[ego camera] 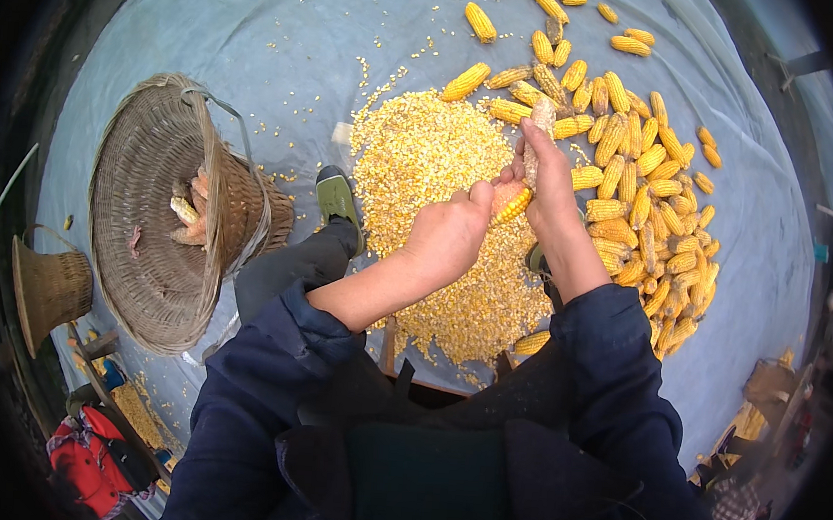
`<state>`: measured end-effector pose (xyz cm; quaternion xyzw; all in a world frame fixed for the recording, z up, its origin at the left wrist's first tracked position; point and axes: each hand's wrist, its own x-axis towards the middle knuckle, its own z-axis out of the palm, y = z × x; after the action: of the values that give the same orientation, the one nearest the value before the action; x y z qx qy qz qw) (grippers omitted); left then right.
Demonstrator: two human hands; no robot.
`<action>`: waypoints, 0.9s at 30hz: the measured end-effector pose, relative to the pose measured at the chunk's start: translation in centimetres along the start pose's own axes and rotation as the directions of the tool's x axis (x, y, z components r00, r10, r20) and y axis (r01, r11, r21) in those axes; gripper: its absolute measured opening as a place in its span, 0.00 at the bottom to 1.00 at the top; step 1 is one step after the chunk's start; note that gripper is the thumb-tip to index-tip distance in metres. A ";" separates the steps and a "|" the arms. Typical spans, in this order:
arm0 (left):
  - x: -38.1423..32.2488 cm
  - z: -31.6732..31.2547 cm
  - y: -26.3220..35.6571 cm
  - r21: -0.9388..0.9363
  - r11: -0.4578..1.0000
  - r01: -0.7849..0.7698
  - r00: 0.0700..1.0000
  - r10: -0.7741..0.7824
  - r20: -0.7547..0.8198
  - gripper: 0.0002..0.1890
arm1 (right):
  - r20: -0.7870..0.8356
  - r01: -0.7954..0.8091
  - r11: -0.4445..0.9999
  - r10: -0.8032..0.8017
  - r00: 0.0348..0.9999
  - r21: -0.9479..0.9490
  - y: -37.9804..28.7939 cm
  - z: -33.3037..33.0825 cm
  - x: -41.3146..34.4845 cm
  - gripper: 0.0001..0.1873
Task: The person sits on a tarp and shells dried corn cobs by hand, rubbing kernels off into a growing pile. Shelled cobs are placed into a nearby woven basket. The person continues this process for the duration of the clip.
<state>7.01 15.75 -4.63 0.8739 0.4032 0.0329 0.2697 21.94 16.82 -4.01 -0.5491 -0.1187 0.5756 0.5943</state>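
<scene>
My left hand [454,226] grips the lower end of a partly shelled corn cob [511,203], which shows yellow kernels on one side and bare pinkish core on the other. My right hand [550,175] is closed around a bare corn cob [539,135], its upper part sticking out past the thumb. The two cobs meet between my hands. Beneath them spreads a heap of loose corn kernels [430,146]. To the right lies a large pile of unshelled corn ears [629,180].
A large wicker basket [131,242] with a few bare cobs lies tipped at the left; a smaller basket [64,285] is beyond it. Pale plastic sheeting [280,30] covers the ground. A person in red [93,455] is at lower left. My green shoe [336,194] stands beside the kernels.
</scene>
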 end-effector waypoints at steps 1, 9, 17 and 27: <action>0.3 -0.8 0.1 -0.062 0.998 0.003 1.000 -0.001 0.021 0.19 | 0.000 -0.038 0.997 0.038 0.999 0.069 0.0 -0.6 0.5 0.15; 0.5 -5.8 -1.5 -0.839 0.317 0.442 0.869 0.082 0.488 0.19 | 0.515 0.057 0.996 -0.088 0.853 0.076 -2.3 -0.7 -1.6 0.21; 0.1 -2.3 -1.6 -0.649 0.750 0.128 0.983 -0.008 0.184 0.16 | 0.375 0.321 0.927 -0.232 0.898 -0.195 -0.8 0.1 -1.7 0.14; 1.2 -3.0 -0.2 -0.149 0.983 0.109 0.990 -0.094 0.104 0.16 | 0.202 0.008 0.996 -0.026 0.979 0.088 0.0 -0.7 0.2 0.15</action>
<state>6.83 18.04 -2.42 0.8291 0.4301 0.0078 0.3571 22.52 16.64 -4.39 -0.4602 -0.1581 0.6279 0.6074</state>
